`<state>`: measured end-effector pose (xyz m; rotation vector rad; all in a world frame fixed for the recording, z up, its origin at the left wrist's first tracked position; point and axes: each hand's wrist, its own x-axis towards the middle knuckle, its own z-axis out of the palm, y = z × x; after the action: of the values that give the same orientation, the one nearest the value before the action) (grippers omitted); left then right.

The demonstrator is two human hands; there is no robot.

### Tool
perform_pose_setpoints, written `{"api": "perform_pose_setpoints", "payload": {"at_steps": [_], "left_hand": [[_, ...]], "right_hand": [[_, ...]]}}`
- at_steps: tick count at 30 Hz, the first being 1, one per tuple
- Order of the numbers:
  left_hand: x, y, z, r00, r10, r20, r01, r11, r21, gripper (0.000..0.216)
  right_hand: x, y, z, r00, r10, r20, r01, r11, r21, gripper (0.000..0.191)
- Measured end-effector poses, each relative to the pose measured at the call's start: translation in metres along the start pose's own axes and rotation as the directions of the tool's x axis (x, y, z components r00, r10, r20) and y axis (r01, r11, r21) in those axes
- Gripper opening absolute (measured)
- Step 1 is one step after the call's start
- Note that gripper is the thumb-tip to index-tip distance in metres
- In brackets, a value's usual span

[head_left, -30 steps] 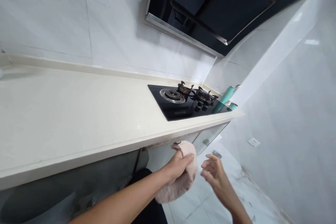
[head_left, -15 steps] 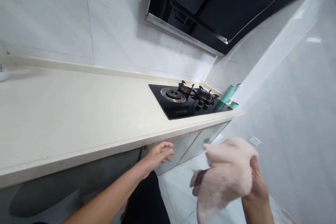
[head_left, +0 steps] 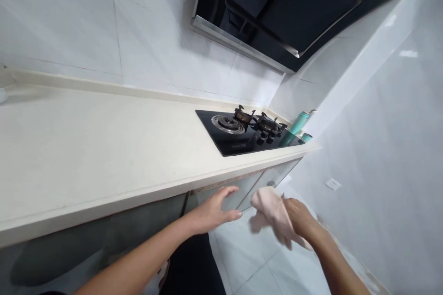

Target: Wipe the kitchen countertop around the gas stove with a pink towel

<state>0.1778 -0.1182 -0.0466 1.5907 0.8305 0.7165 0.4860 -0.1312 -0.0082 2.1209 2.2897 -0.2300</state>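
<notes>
My right hand (head_left: 301, 217) is closed on a pale pink cloth (head_left: 272, 209), held below the front edge of the cream countertop (head_left: 104, 147), in front of the grey cabinet doors (head_left: 242, 191). My left hand (head_left: 212, 207) hovers open just left of the cloth with its fingers spread, holding nothing, close under the counter's edge.
A black two-burner gas hob (head_left: 242, 131) sits in the counter at the right. A teal bottle (head_left: 298, 123) stands beyond it by the wall. A dark range hood (head_left: 294, 4) hangs above. White tiled walls and a light floor (head_left: 263, 262) surround the narrow space.
The cloth passed from my left hand to my right hand. My right hand then lowered it and brought it left, toward the cabinet front. My left hand opened and stayed near the counter edge.
</notes>
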Motion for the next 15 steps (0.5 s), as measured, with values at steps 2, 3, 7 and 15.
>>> {"api": "perform_pose_setpoints", "payload": {"at_steps": [2, 3, 7, 15], "left_hand": [[0.005, 0.023, 0.001, 0.994, 0.111, -0.011, -0.110, 0.994, 0.011, 0.085], [0.009, 0.034, 0.002, 0.986, 0.165, -0.014, -0.165, 0.986, 0.015, 0.086], [0.025, 0.059, 0.009, 0.971, 0.231, 0.067, -0.233, 0.972, 0.023, 0.097], [0.022, 0.081, -0.001, 0.994, 0.068, 0.084, -0.086, 0.971, 0.225, 0.022]], "right_hand": [[-0.004, -0.004, -0.009, 0.992, -0.117, -0.055, 0.126, 0.973, 0.192, 0.022], [-0.005, -0.008, -0.014, 0.978, -0.189, -0.089, 0.207, 0.928, 0.311, 0.025], [-0.007, -0.035, -0.031, 0.920, -0.388, -0.057, 0.363, 0.789, 0.495, 0.030], [-0.002, -0.055, -0.033, 0.940, -0.300, -0.161, 0.322, 0.635, 0.702, 0.035]]}}
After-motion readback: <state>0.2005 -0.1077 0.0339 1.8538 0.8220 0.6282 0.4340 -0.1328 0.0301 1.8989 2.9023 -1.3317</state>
